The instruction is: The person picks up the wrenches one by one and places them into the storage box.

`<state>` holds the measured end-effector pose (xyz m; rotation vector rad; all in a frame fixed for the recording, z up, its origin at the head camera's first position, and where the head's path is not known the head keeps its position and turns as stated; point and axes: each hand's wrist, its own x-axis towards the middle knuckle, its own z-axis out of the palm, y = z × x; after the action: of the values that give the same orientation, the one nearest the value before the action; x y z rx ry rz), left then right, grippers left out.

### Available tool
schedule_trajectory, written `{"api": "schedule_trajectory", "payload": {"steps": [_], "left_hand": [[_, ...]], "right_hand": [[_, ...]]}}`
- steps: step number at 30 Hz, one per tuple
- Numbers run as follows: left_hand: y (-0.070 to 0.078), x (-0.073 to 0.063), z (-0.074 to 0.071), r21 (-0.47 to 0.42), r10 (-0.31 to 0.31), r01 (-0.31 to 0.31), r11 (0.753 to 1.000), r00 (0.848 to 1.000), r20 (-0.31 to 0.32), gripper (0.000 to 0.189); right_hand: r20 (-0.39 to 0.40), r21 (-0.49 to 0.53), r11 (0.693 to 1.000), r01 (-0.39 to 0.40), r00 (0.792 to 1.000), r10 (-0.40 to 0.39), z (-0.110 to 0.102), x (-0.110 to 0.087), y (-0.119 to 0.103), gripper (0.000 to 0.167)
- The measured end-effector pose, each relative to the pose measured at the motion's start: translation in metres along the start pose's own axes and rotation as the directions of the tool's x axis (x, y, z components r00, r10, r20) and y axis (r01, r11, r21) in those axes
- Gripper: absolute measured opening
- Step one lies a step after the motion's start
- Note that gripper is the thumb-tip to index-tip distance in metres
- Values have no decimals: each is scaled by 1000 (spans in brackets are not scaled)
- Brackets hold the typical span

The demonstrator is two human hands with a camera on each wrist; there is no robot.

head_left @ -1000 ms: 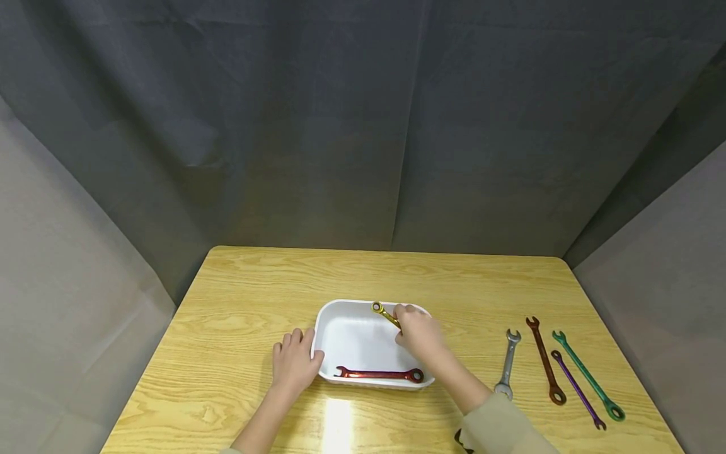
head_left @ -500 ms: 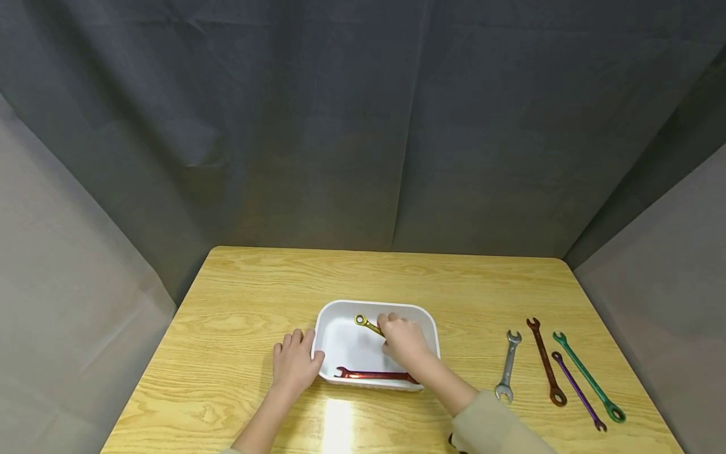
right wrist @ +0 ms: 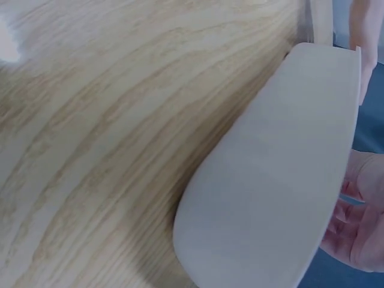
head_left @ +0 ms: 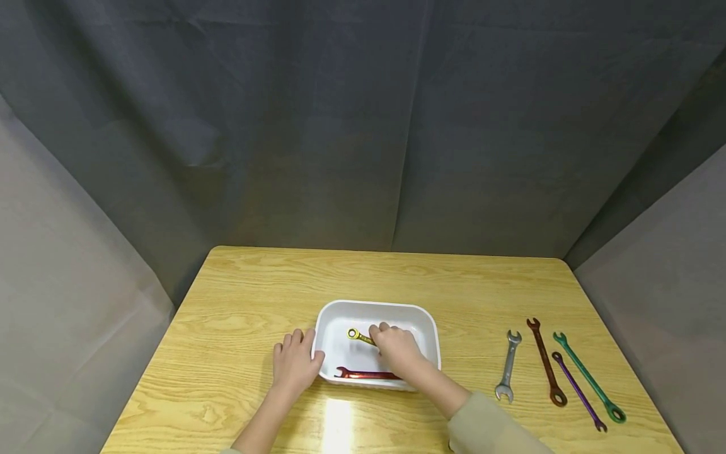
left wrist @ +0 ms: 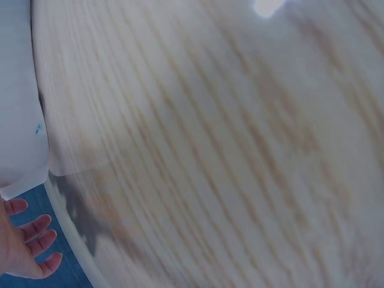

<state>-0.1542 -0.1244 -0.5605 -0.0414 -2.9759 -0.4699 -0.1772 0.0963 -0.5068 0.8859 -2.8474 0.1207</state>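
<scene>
In the head view, my right hand (head_left: 398,350) grips a yellow ratcheting combination wrench (head_left: 360,336) inside a white plastic tray (head_left: 334,308). The wrench's ring end points left, and its other end is hidden under the hand. A red combination wrench (head_left: 365,374) lies along the tray's near wall, its right end covered by my right forearm. My left hand (head_left: 295,361) rests at the tray's left rim, fingers extended. The left wrist view has the left hand (left wrist: 29,243) low at the left, beside the tray wall. In the right wrist view, the tray wall (right wrist: 276,162) partly hides the right hand (right wrist: 363,222).
On the wooden table (head_left: 255,284), to the right of the tray, lie a silver open-ended wrench (head_left: 508,366), a brown combination wrench (head_left: 546,361), a purple wrench (head_left: 578,391) and a green wrench (head_left: 590,376). Grey cloth (head_left: 306,126) hangs behind the table and at both sides.
My right hand has moved left and nearer to me, carrying the yellow wrench from the tray's far right rim down toward its middle. The left hand has stayed at the rim.
</scene>
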Motion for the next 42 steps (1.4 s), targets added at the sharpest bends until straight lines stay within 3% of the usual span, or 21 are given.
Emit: {"api": "schedule_trajectory", "payload": {"steps": [15,42], "left_hand": [[0,-1,0,2,0,0,1000,1000,11,45],[-1,0,2,2,-1,1,1000,1000,-2,44]], "right_hand": [[22,4,996,93,995,-93,14,-1,-4,23],[147,80,981,177,971,-187,33,1,-1,23]]}}
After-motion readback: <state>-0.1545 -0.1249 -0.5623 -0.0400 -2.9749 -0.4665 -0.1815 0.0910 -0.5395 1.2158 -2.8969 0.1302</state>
